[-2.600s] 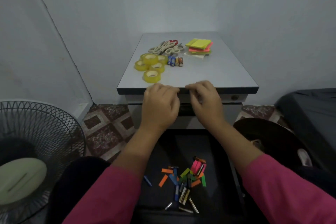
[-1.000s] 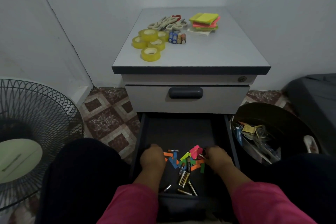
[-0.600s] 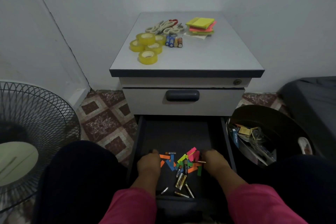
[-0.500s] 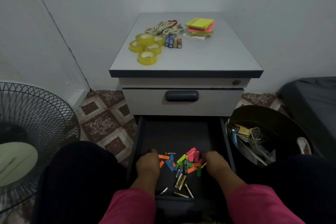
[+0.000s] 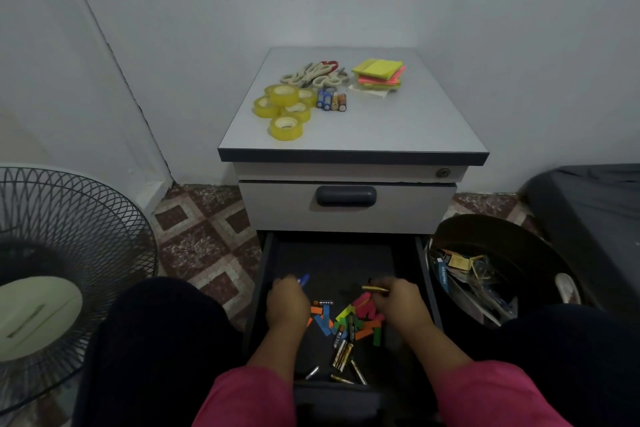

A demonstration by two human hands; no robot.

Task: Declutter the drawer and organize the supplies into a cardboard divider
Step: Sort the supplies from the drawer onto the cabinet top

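Both hands in open drawer (image 5: 268, 263). Left hand (image 5: 289, 303) pinches blue item (image 5: 304, 280); right hand (image 5: 398, 300) pinches battery (image 5: 374, 288). Rest of clutter (image 5: 346, 322) between hands. Advice: lift clear, group by type on cabinet top (image 5: 398, 128); divider not in view

One camera only, worn on my head. Looks forward and down, wide angle, edges bowed. Open drawer (image 5: 332, 263) close below, near bottom of frame, between my knees. Cabinet top surface (image 5: 398, 128) farther off, mid-frame, front edge facing me. Walls fill upper half. Fan (image 5: 62, 253) at left edge, bin (image 5: 512, 246) at right.
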